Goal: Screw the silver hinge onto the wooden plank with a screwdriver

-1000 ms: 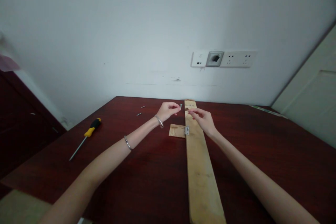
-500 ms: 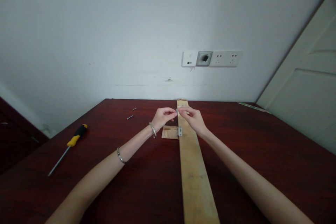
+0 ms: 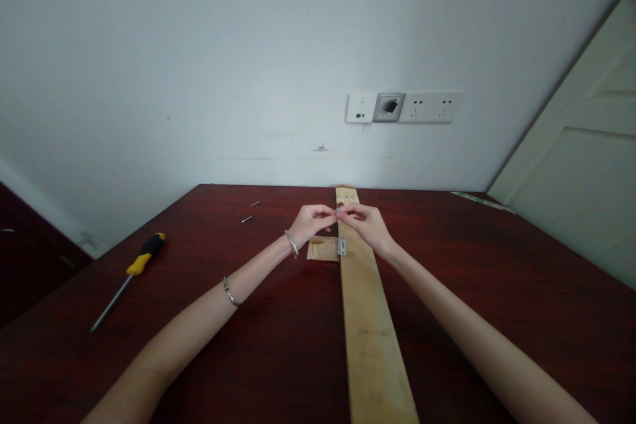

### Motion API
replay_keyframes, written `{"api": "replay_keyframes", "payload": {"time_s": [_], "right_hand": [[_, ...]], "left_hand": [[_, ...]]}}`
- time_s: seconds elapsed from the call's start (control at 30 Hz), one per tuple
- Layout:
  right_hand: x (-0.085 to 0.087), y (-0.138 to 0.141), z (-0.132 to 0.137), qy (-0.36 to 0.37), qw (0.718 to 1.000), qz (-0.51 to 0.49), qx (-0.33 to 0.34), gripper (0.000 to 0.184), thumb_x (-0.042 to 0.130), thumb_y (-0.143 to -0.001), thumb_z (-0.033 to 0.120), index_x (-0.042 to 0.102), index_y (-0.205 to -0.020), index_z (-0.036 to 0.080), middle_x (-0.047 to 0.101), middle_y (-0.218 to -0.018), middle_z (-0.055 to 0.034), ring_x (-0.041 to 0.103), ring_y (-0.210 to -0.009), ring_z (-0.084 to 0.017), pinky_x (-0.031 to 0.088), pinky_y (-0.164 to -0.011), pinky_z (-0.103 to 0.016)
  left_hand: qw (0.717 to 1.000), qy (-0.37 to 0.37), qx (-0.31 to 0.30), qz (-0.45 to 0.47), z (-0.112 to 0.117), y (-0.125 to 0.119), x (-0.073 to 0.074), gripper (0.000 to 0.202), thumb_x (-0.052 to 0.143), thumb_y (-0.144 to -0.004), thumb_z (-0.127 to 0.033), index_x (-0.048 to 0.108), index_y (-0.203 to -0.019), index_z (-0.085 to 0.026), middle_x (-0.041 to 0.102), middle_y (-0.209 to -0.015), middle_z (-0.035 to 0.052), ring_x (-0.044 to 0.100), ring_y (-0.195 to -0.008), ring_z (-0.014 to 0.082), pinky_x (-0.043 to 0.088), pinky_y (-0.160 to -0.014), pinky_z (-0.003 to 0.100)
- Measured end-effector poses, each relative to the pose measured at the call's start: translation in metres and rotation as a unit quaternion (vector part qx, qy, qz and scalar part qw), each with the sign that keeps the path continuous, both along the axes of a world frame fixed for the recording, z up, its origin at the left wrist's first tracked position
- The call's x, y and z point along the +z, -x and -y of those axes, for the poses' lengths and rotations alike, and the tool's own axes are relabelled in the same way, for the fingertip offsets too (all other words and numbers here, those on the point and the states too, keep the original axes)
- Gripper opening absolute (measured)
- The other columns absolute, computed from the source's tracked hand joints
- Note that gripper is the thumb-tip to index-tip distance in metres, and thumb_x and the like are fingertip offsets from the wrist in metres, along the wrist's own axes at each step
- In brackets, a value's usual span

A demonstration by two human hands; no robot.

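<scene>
My left hand [image 3: 311, 222] and my right hand [image 3: 365, 224] meet fingertip to fingertip above the far end of a long pale wooden plank [image 3: 370, 331]. Both pinch a small metal screw [image 3: 338, 211] between them. Just below the hands, a small metal hinge [image 3: 341, 246] joins the plank to a small wooden block [image 3: 322, 249] on its left. My left arm wears two bracelets.
The plank lies on a dark red table [image 3: 497, 291]. A yellow-and-black screwdriver [image 3: 128, 277] lies at the left, and two loose screws [image 3: 250, 212] lie at the far left of the hands. Wall sockets [image 3: 403, 108] sit above, a white door [image 3: 581, 192] at the right.
My hands, apart a second ago with the screw in the left fingers, have come together and both pinch the screw. The camera has turned a little to the right.
</scene>
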State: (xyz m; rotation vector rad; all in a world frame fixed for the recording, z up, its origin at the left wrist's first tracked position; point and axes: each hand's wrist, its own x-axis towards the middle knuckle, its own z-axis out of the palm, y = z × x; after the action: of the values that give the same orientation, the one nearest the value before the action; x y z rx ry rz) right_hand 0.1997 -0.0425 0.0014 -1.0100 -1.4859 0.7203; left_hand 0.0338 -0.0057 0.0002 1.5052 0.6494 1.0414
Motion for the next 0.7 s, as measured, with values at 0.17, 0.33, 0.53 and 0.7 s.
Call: {"api": "replay_keyframes", "payload": {"time_s": [0.17, 0.33, 0.53, 0.7], "right_hand": [[-0.001, -0.009, 0.0, 0.033, 0.999, 0.026, 0.011, 0.027, 0.071, -0.07, 0.045, 0.072, -0.077, 0.019, 0.074, -0.083, -0.0044, 0.065, -0.078, -0.019, 0.051, -0.074, -0.033], [-0.016, -0.018, 0.003, 0.074, 0.995, 0.073, 0.013, 0.024, 0.072, -0.066, 0.04, 0.073, -0.071, 0.017, 0.074, -0.078, -0.0055, 0.067, -0.072, -0.02, 0.051, -0.071, -0.033], [-0.04, -0.024, 0.016, 0.098, 0.986, 0.133, 0.015, 0.023, 0.067, -0.07, 0.038, 0.074, -0.072, 0.016, 0.074, -0.071, -0.0056, 0.064, -0.061, -0.019, 0.048, -0.059, -0.03], [-0.051, -0.027, 0.021, 0.065, 0.985, 0.157, 0.014, 0.02, 0.065, -0.074, 0.037, 0.073, -0.074, 0.019, 0.073, -0.083, -0.0066, 0.065, -0.075, -0.02, 0.049, -0.069, -0.032]], "left_hand": [[0.997, 0.068, -0.035, 0.001, -0.004, 0.002, -0.002, 0.033, 0.084, -0.061, -0.025, 0.071, -0.088, -0.01, 0.067, -0.079, 0.005, 0.059, -0.067, 0.0096, 0.049, -0.057, 0.02], [0.977, 0.212, -0.015, 0.029, -0.016, 0.014, 0.003, 0.033, 0.079, -0.069, -0.014, 0.068, -0.101, -0.012, 0.066, -0.078, 0.0046, 0.06, -0.064, 0.0093, 0.051, -0.062, 0.023], [0.939, 0.33, 0.063, 0.073, -0.038, 0.033, 0.003, 0.015, 0.072, -0.077, -0.012, 0.066, -0.091, -0.012, 0.062, -0.07, 0.0013, 0.058, -0.056, 0.0089, 0.05, -0.06, 0.023], [0.929, 0.347, 0.077, 0.099, -0.049, 0.043, -0.003, 0.014, 0.073, -0.076, -0.013, 0.065, -0.088, -0.013, 0.06, -0.067, 0.0007, 0.057, -0.056, 0.008, 0.049, -0.06, 0.022]]}}
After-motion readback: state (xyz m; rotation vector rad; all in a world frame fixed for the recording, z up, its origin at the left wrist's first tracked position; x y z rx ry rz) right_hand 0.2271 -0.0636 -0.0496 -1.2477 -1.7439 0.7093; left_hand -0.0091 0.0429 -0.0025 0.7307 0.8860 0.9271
